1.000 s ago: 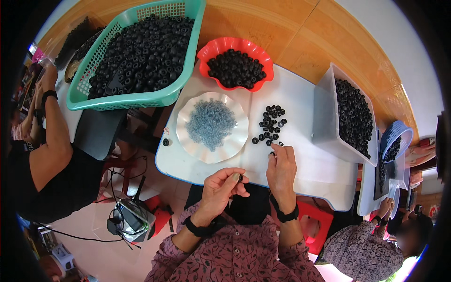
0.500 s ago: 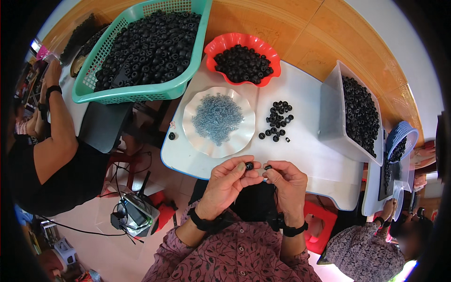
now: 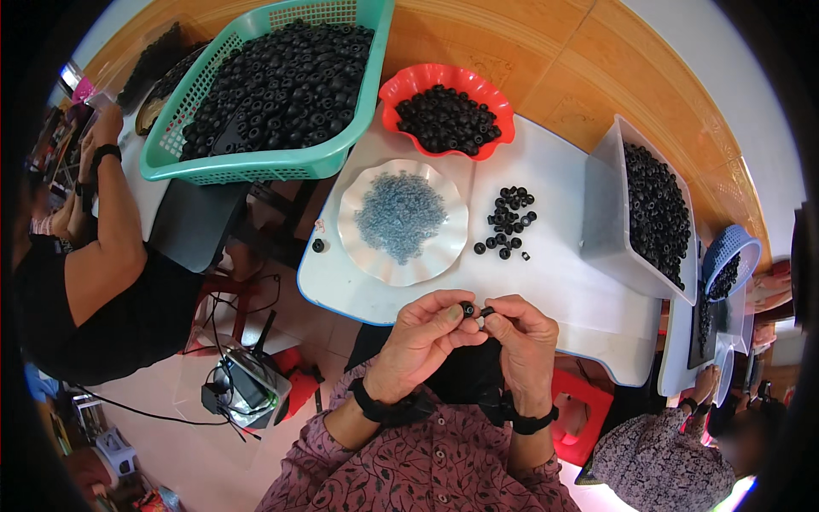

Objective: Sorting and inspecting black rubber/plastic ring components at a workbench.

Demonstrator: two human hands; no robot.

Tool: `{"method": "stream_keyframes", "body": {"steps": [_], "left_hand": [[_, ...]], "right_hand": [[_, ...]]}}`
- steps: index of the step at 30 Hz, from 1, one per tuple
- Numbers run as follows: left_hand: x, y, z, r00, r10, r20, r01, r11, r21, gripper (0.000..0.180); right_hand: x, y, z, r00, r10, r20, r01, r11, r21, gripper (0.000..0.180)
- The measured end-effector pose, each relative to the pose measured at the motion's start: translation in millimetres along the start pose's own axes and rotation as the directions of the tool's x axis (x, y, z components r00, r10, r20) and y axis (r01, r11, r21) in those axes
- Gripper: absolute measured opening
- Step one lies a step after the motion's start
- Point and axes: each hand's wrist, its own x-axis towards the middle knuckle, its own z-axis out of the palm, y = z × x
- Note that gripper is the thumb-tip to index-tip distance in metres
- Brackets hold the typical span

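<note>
My left hand [image 3: 420,340] pinches a round black plastic part with a hole [image 3: 467,309] between thumb and fingers. Close against it, my right hand [image 3: 524,338] grips a smaller black piece [image 3: 487,312]; a pale bit shows just under it, too small to name. The two pieces meet or nearly meet above the table's front edge. Beyond my hands, a white scalloped plate [image 3: 348,247] holds a heap of small clear bluish pieces [image 3: 399,213]. To its right lies a loose group of black round parts [image 3: 510,224] on the white table.
At the back left stands a green basket [image 3: 328,164] full of black parts, beside a red scalloped bowl [image 3: 510,128] of similar ones. A translucent bin [image 3: 601,226] of black parts is at right. One black part [image 3: 318,245] lies near the table's left edge. People sit on both sides.
My hands have drawn closer together, bringing the right hand's piece up against or nearly against the left's round part. The whole view has shifted slightly.
</note>
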Motion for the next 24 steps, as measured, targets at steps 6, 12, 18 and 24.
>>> {"method": "stream_keyframes", "body": {"steps": [6, 12, 18, 24], "left_hand": [[0.8, 0.1, 2.3, 1.000, 0.000, 0.004, 0.000, 1.000, -0.022, 0.023], [-2.1, -0.3, 6.5, 1.000, 0.005, -0.014, -0.005, 1.000, 0.005, 0.023], [-4.8, -1.8, 10.1, 1.000, 0.009, -0.014, -0.008, 0.999, 0.041, 0.025], [-5.6, -2.2, 13.6, 1.000, 0.023, -0.018, -0.022, 0.998, 0.065, 0.025]], "right_hand": [[-2.6, -3.6, 3.1, 0.999, 0.014, -0.040, -0.015, 0.999, -0.040, 0.017], [-2.6, -4.1, 6.4, 0.997, -0.070, -0.011, 0.069, 0.995, -0.070, 0.016], [-4.3, -1.8, 6.5, 0.997, -0.076, -0.015, 0.074, 0.994, -0.077, 0.014], [-6.3, -5.6, 9.7, 0.997, -0.073, -0.029, 0.071, 0.995, -0.065, 0.014]]}}
